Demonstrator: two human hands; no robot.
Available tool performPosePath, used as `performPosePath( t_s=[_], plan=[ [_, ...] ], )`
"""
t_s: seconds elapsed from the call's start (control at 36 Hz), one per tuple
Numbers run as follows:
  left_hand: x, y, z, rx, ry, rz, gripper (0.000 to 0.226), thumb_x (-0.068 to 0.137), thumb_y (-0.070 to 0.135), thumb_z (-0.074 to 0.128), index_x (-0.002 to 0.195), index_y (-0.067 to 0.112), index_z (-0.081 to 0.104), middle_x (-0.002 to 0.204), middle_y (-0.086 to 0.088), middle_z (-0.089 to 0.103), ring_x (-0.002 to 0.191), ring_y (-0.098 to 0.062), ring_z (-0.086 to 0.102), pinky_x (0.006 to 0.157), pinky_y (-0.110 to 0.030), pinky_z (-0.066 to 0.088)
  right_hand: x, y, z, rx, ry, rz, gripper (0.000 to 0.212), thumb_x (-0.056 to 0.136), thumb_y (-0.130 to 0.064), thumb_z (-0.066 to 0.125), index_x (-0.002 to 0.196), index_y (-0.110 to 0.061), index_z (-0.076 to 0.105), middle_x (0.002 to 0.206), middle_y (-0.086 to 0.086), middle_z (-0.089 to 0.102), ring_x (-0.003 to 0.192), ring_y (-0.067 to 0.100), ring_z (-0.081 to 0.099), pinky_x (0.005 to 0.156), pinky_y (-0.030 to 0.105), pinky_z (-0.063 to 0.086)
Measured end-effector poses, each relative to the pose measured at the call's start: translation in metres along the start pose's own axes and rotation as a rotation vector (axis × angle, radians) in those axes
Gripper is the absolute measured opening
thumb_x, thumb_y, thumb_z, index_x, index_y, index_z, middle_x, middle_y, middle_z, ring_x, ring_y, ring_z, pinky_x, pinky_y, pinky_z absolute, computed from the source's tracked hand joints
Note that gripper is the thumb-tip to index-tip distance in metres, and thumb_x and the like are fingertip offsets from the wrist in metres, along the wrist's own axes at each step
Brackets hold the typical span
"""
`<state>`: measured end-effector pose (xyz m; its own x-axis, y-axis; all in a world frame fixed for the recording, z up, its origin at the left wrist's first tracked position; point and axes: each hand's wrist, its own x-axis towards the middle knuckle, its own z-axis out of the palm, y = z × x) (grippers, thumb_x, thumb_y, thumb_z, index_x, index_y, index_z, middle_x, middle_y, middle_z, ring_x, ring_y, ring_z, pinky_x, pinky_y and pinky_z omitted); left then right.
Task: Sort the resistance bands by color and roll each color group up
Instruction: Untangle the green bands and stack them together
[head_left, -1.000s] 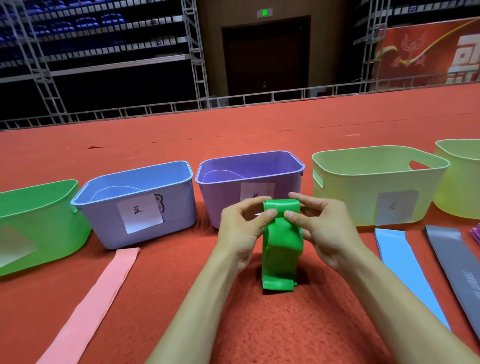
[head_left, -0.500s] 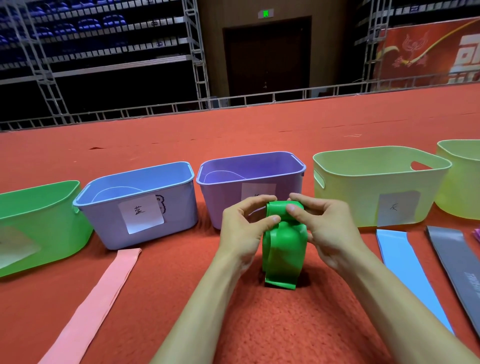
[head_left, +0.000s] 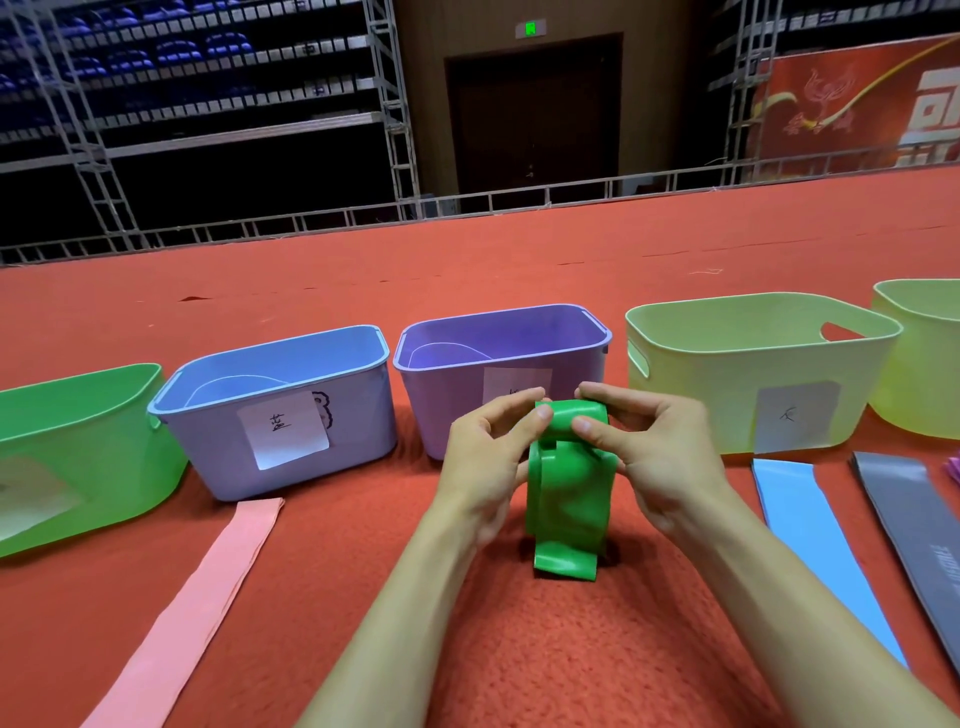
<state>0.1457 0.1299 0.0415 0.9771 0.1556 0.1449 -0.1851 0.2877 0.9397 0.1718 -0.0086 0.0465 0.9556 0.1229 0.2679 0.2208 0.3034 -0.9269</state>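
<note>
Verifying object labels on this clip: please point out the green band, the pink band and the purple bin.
green band (head_left: 566, 493): head view, hanging middle part.
pink band (head_left: 223, 587): head view, middle of the strip.
purple bin (head_left: 441, 400): head view, front wall left of its label.

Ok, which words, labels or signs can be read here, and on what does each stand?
"蓝": handwritten, paper label on the blue bin.
Purple bin label: writing hidden behind the left hand.
Pale yellow bin label: one character, unclear.
Print on the grey band: blurred.
Red banner: white characters, cut off.
Green sign above door: too small.
</note>
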Motion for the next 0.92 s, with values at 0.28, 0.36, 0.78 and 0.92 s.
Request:
performPosePath(
  t_s=[0.28, 0.36, 0.78, 0.92],
  plan=[
    [-0.001, 0.0, -0.005, 0.1, -0.071, -0.067, 0.016, 0.089, 0.011, 0.065, 0.104, 0.014, 0.067, 0.094, -0.011, 0.073, 0.083, -0.023, 0.071, 0.071, -0.033, 0.058, 0.002, 0.005, -0.003, 0.001, -0.015, -0.018, 0.039, 0.07, 0.02, 0.068, 0.089, -0.015, 0.071, 0.08, -0.003, 0.075, 0.075, 0.01, 0.071, 0.074, 0.025, 0.058],
    [0.0, 0.0, -0.006, 0.108, -0.064, -0.041, 0.013, 0.088, 0.005, 0.065, 0.096, 0.015, 0.068, 0.089, -0.01, 0.073, 0.079, -0.022, 0.07, 0.071, -0.034, 0.058, 0.002, 0.006, -0.004, 0.006, -0.011, -0.015, 0.041, 0.069, 0.021, 0.068, 0.089, -0.014, 0.071, 0.085, 0.0, 0.075, 0.079, 0.014, 0.071, 0.073, 0.026, 0.058],
    [0.002, -0.007, -0.004, 0.077, 0.015, 0.034, 0.022, 0.085, -0.009, 0.063, 0.1, 0.007, 0.067, 0.091, -0.013, 0.071, 0.078, -0.022, 0.069, 0.07, -0.035, 0.059, 0.004, 0.012, 0.001, -0.001, 0.005, 0.092, 0.045, 0.076, 0.013, 0.067, 0.119, -0.002, 0.063, 0.087, 0.005, 0.074, 0.082, 0.018, 0.069, 0.085, 0.038, 0.056],
    [0.002, -0.007, -0.003, 0.061, 0.018, 0.045, 0.025, 0.084, -0.012, 0.062, 0.101, 0.007, 0.066, 0.093, -0.016, 0.07, 0.081, -0.022, 0.069, 0.072, -0.034, 0.058, 0.005, 0.011, 0.002, 0.006, 0.041, 0.102, 0.033, 0.081, 0.001, 0.069, 0.113, -0.006, 0.066, 0.096, 0.012, 0.073, 0.098, 0.029, 0.068, 0.095, 0.05, 0.051]
  ],
)
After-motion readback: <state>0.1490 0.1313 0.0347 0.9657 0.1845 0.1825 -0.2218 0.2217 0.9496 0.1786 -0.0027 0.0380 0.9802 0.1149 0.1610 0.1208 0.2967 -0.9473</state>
